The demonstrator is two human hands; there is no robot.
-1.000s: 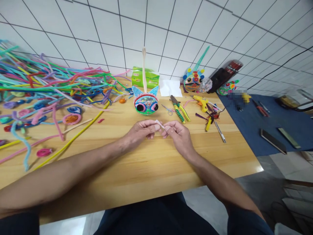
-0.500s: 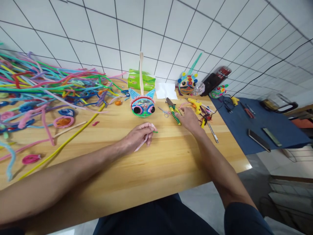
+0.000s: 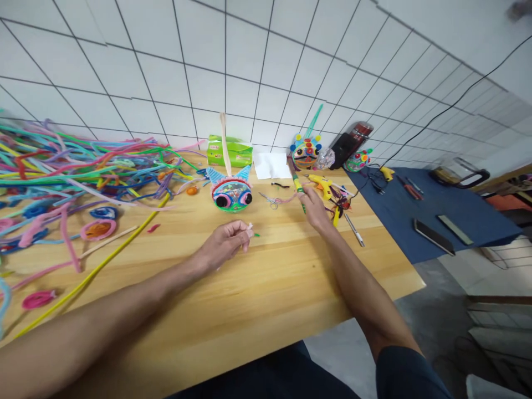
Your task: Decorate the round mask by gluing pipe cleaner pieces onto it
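Note:
My left hand (image 3: 228,241) is closed over the middle of the wooden table (image 3: 266,299), pinching a small pale pink strip (image 3: 250,227). A short green piece (image 3: 256,235) shows beside its fingertips. To the right, my right hand (image 3: 311,205) is wrapped round green-and-yellow-handled pliers (image 3: 298,184), which point toward the wall. Between and beyond the hands lie small scissors (image 3: 272,200). Behind my left hand stands a decorated animal head (image 3: 233,194) with blue ears, large black-and-pink eyes and a pale strip rising behind it.
Many pipe cleaners (image 3: 83,160) cover the left side. At the back are a green packet (image 3: 230,152), white paper (image 3: 272,165) and a second decorated head (image 3: 305,152). A yellow glue gun (image 3: 324,185) and a pen (image 3: 354,230) lie right.
My right hand has closed round the pliers, which now lift and point more upright. A small dark strip shows where their jaws lay. The view has shifted slightly.

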